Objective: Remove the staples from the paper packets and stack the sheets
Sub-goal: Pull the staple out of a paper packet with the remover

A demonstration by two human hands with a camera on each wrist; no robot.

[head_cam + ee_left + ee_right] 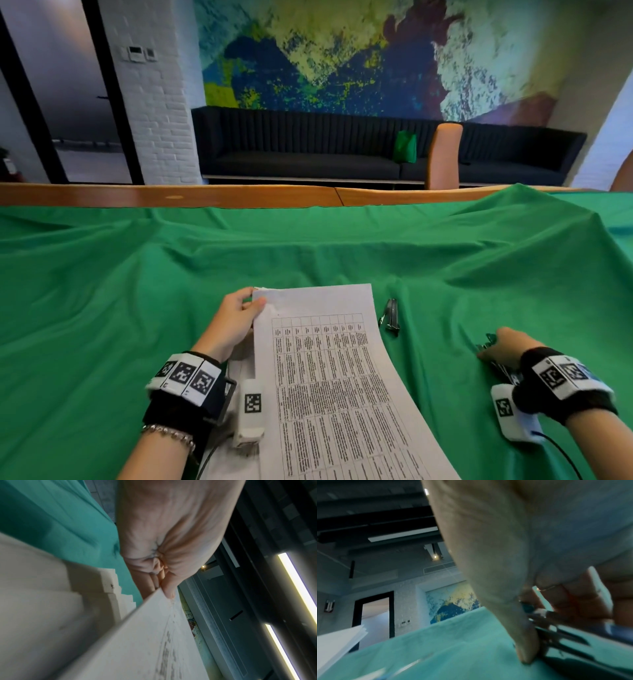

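A printed paper packet [329, 377] with a table of text lies tilted over the green cloth [137, 291], its top-left corner lifted. My left hand [239, 317] pinches that corner between thumb [169, 588] and fingers; the packet's edge [137, 635] runs up to the thumb. Loose white sheets [51, 588] lie stepped underneath [239, 363]. Far to the right, my right hand [503, 346] rests on the cloth and grips a dark metal staple remover [488, 344], thumb [527, 649] on one side of the tool [556, 639] and fingers on the other.
A small black stapler-like tool [390, 313] lies on the cloth just right of the packet's top. The cloth is wrinkled, with a raised fold at the far right [513, 212]. The wooden table edge [171, 197] runs along the back.
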